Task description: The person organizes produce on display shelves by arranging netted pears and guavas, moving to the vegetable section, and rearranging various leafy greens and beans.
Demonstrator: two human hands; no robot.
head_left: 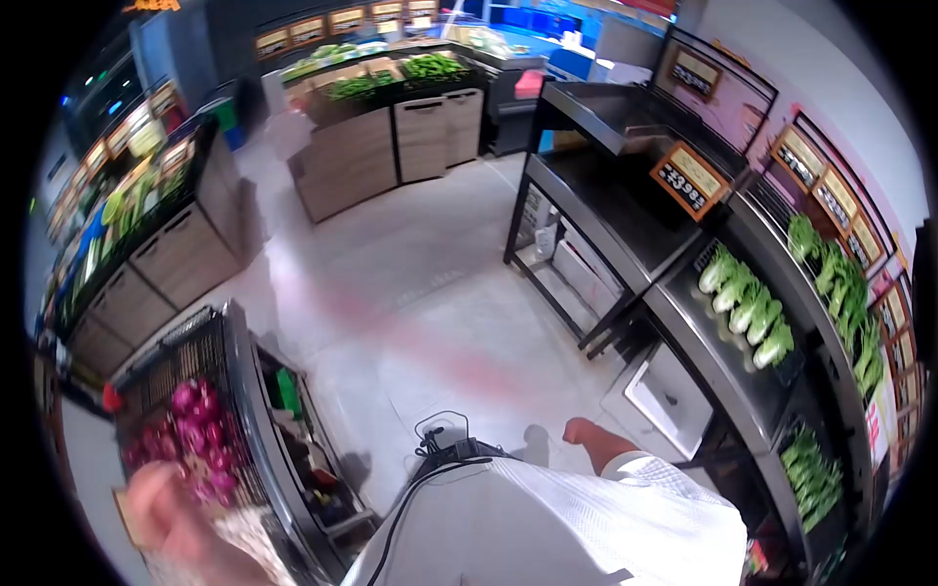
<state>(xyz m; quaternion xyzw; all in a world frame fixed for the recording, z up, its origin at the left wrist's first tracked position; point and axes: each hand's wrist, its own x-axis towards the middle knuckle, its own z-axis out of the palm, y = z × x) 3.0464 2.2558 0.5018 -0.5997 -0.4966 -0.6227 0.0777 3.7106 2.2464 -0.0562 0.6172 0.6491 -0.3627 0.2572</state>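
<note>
Head view: a black crate (164, 371) carries a heap of red onions (200, 430), just beyond the nearer left hand (164, 510); the right hand (586, 433) hangs well apart. Whether either grip is closed, I cannot tell.

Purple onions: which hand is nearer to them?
Left. The left hand is close by the purple onions; the right hand is on the opposite side, well away from them.

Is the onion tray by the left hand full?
No, only part full: purple onions cover one stretch, and bare black tray shows beyond them.
</note>
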